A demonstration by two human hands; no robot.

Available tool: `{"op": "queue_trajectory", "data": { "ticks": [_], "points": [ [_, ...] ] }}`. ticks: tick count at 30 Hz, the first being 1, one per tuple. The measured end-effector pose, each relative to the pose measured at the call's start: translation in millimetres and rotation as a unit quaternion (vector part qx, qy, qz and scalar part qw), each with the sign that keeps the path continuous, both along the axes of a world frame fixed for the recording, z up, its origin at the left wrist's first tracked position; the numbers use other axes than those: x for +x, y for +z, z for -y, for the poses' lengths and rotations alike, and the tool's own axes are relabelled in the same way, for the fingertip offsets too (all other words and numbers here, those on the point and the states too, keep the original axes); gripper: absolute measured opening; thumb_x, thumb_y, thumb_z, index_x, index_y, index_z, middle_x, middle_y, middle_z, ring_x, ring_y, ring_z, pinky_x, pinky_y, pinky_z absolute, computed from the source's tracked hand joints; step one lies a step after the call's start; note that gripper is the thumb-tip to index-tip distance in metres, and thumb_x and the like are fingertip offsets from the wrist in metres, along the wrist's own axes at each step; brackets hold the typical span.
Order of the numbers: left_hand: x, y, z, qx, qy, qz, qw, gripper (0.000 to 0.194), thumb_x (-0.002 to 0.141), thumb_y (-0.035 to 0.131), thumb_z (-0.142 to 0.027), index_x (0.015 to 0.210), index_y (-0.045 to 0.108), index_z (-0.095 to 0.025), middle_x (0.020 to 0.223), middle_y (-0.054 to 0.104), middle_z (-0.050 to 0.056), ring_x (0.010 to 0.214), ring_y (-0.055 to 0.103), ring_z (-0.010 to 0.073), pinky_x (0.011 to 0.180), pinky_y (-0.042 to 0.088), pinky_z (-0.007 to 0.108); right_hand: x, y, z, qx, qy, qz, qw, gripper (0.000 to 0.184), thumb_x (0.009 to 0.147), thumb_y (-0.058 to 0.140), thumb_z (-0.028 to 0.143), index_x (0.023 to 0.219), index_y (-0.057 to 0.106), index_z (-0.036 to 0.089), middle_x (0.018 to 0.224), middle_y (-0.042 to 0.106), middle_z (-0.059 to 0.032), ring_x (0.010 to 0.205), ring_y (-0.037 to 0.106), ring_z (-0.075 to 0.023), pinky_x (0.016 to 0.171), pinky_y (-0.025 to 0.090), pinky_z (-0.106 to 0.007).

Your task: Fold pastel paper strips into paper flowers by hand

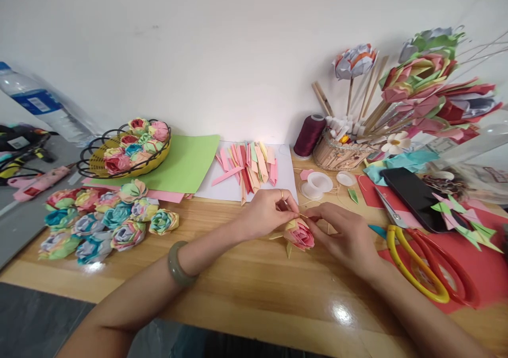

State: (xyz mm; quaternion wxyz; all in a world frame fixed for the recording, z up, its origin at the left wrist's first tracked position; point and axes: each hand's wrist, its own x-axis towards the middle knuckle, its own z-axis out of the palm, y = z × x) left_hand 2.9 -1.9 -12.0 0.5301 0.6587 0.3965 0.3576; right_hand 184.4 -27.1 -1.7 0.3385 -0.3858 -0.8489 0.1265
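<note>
In the head view, your left hand and your right hand meet over the table, a little right of the middle. Between and just below them is the pink flower, its open face turned down toward you and pale yellow-green points sticking out at its left and bottom. Your left hand has its thumb and fingers pinched together on the thread at the top of the flower. Your right hand is pinched on the same thread, its fingertips close to the left ones. A ring sits on your left hand and a bangle on that forearm.

Beyond your hands, folded strips lie on white paper. To the left, a yellow basket holds more flowers, and a group of finished flowers lies on the table in front of it. To the right are a white spool, a dark spool standing by a pot of sticks and pens, a black phone, and scissors with yellow and red handles, partly over red paper.
</note>
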Motion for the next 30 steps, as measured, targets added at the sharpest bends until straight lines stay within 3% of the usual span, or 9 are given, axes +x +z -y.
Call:
{"op": "queue_trajectory", "data": {
  "ticks": [7,9,11,13,15,16,20,25,30],
  "points": [
    [-0.8,14.3,0.2,-0.161,-0.141,0.094,0.972,0.037,0.076,0.055,-0.035,0.108,0.050,-0.016,0.117,0.053,0.011,0.106,0.050,0.0183,0.087,0.039,0.031,6.0,-4.1,-1.7,0.171,0.013,0.001,0.985,0.020,0.075,0.056,0.003,0.085,0.053,0.020,0.072,0.061,-0.0039,0.064,0.058,-0.0147,0.053,0.045,-0.025],
    [1.7,13.2,3.0,-0.192,-0.200,0.091,0.956,0.052,0.068,0.065,-0.034,0.114,0.045,-0.018,0.118,0.051,0.011,0.102,0.053,0.0199,0.083,0.042,0.033,6.6,-5.0,-1.6,0.183,0.036,-0.022,0.982,0.025,0.074,0.055,0.000,0.087,0.053,0.021,0.077,0.062,-0.0044,0.069,0.059,-0.0150,0.057,0.047,-0.026],
    [4.0,12.2,6.2,-0.166,-0.202,0.065,0.963,0.056,0.064,0.069,-0.033,0.112,0.045,-0.017,0.109,0.056,0.010,0.098,0.054,0.0202,0.081,0.043,0.033,5.8,-4.2,-1.0,0.173,0.053,-0.047,0.982,0.026,0.074,0.054,-0.002,0.087,0.053,0.021,0.084,0.062,-0.0052,0.076,0.060,-0.0156,0.063,0.048,-0.028],
    [4.8,13.1,9.1,-0.099,-0.146,0.006,0.984,0.062,0.062,0.070,-0.036,0.114,0.042,-0.017,0.101,0.058,0.008,0.093,0.055,0.0202,0.079,0.044,0.033,3.6,-0.9,-0.3,0.136,0.024,-0.074,0.988,0.022,0.074,0.055,0.002,0.085,0.052,0.021,0.088,0.062,-0.0053,0.081,0.059,-0.0166,0.067,0.048,-0.029],
    [4.2,15.8,11.0,-0.006,-0.061,-0.092,0.994,0.068,0.062,0.068,-0.042,0.118,0.037,-0.020,0.098,0.058,0.007,0.089,0.056,0.0207,0.076,0.044,0.034,0.9,4.3,0.1,0.042,-0.035,-0.097,0.994,0.011,0.077,0.056,0.011,0.082,0.053,0.021,0.083,0.060,-0.0038,0.076,0.057,-0.0164,0.064,0.046,-0.028],
    [3.8,17.5,11.5,0.045,-0.021,-0.147,0.988,0.069,0.063,0.066,-0.044,0.120,0.036,-0.021,0.099,0.058,0.007,0.089,0.056,0.0214,0.076,0.044,0.035,-0.4,7.1,0.1,-0.031,-0.054,-0.104,0.993,0.003,0.080,0.054,0.018,0.081,0.054,0.020,0.078,0.059,-0.0025,0.071,0.056,-0.0154,0.061,0.045,-0.027],
    [4.0,21.3,12.8,0.193,0.033,-0.328,0.924,0.048,0.071,0.055,-0.046,0.113,0.045,-0.025,0.105,0.054,0.006,0.092,0.055,0.0239,0.072,0.045,0.037,-3.0,14.1,-0.6,-0.261,-0.043,-0.141,0.954,0.025,0.086,0.044,0.037,0.072,0.055,0.019,0.066,0.054,0.0005,0.061,0.051,-0.0128,0.055,0.041,-0.023],
    [6.7,19.2,14.0,0.230,0.027,-0.415,0.880,0.031,0.074,0.051,-0.041,0.098,0.051,-0.022,0.097,0.055,0.004,0.085,0.057,0.0219,0.065,0.045,0.032,-3.6,12.7,-1.9,-0.353,-0.020,-0.166,0.920,0.025,0.078,0.055,0.043,0.071,0.057,0.019,0.067,0.056,0.0011,0.064,0.050,-0.0130,0.059,0.040,-0.023],
    [6.4,19.0,12.9,0.198,0.019,-0.370,0.908,0.032,0.072,0.052,-0.044,0.094,0.049,-0.020,0.094,0.056,0.003,0.081,0.058,0.0198,0.063,0.043,0.031,-4.0,11.6,-4.7,-0.385,-0.015,-0.174,0.906,0.027,0.076,0.057,0.045,0.071,0.057,0.018,0.068,0.058,0.0004,0.065,0.052,-0.0137,0.062,0.041,-0.024]
  ]
}}
